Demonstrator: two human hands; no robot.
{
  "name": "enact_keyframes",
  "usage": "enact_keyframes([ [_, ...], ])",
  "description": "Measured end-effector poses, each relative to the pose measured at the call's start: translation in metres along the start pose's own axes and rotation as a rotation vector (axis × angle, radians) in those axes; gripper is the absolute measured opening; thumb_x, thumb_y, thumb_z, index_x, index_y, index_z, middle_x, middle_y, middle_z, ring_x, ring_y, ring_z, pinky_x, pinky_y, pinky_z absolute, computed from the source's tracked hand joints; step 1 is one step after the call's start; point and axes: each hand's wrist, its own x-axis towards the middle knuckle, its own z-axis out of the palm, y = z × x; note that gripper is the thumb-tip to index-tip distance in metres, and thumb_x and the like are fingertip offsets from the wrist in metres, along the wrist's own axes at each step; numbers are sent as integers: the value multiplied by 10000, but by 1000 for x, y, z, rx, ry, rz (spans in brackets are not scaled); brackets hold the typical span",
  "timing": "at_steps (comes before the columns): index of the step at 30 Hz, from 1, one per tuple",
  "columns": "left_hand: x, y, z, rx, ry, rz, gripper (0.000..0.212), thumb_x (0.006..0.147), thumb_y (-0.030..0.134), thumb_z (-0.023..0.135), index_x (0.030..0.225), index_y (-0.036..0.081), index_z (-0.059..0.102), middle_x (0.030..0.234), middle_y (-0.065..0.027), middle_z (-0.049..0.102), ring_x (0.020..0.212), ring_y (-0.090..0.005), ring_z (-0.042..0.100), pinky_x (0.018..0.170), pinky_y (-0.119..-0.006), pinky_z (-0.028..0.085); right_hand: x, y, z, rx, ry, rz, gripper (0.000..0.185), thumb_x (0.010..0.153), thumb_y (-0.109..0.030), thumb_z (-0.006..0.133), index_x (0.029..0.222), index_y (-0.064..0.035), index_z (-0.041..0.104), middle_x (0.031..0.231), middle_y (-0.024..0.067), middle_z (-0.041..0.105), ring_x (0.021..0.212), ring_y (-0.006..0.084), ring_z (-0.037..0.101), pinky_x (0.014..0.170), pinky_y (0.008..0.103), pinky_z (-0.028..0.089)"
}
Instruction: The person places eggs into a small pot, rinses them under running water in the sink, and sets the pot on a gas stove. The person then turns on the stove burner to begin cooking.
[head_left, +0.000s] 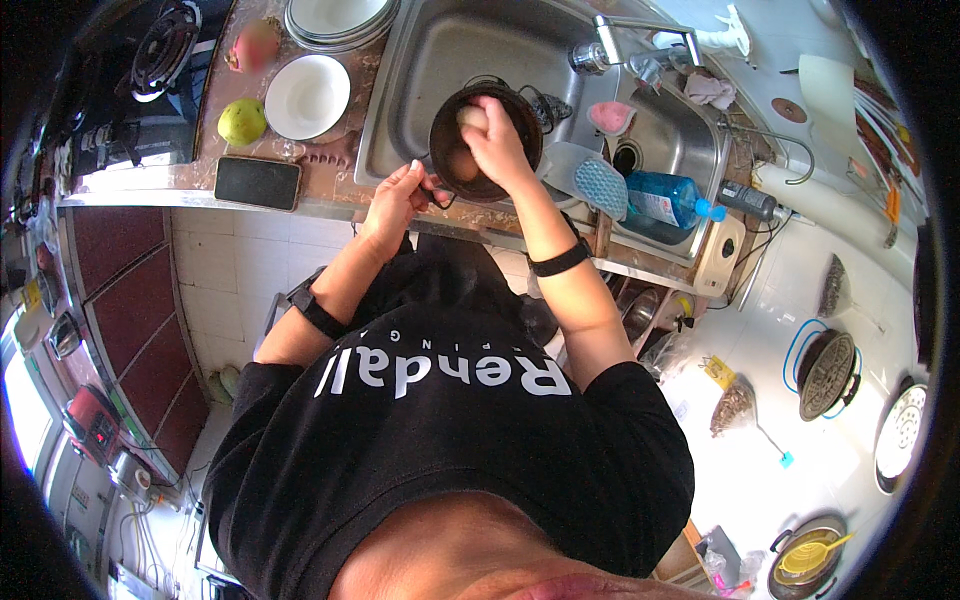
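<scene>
A dark round pot (442, 120) is tilted over the front edge of the steel sink (409, 82). My left hand (399, 196) grips the wire-like handle (442, 201) on its near left side. My right hand (496, 146) reaches inside, its fingers around a pale, egg-like thing (472, 117). A browner egg-like thing (463, 165) lies lower in the pot, beside that hand. The palm hides part of the pot's inside. Behind the pot, a dark mesh scrubber (553, 109) rests in the basin.
Left of the sink are a white bowl (307, 97), stacked plates (341, 26), a green fruit (241, 121), a dragon fruit (255, 46) and a phone (257, 183). To the right are a faucet (611, 45), a pink sponge (610, 118), a blue textured pad (600, 187) and a blue soap bottle (660, 199).
</scene>
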Motion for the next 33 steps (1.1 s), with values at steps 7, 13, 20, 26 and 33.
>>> enact_keyframes([
  [7,2,2,4,-19,-12,9,302,948,303,387,757,92,487,731,-48,576,696,-134,569,623,-236,398,-10,-18,-36,1139,-161,472,262,805,-93,587,1057,-87,514,806,35,525,601,86,471,530,203,385],
  [13,0,7,8,10,4,5,309,951,303,378,757,90,489,730,-71,597,645,-108,515,604,-226,380,-6,-18,-41,1329,-123,683,418,829,-448,530,788,-32,523,552,72,474,487,149,438,507,255,350],
  [20,0,4,7,-1,0,-5,307,951,299,377,759,88,489,745,-68,592,653,-107,515,599,-220,375,-5,-17,-42,1536,-167,714,486,848,-492,486,807,-12,547,650,96,543,564,186,507,553,288,415],
  [26,0,3,7,-17,13,3,306,951,294,375,763,85,496,738,-85,609,599,-88,466,582,-212,370,-8,-22,-37,1385,-162,653,419,882,-473,436,1064,-102,502,890,112,570,681,202,559,663,305,474],
  [33,0,5,7,-26,20,11,304,950,291,379,766,84,502,725,-102,625,553,-72,435,571,-204,359,-9,-25,-36,1508,-299,636,305,863,-228,465,1126,-76,476,962,107,535,752,214,556,694,325,473],
])
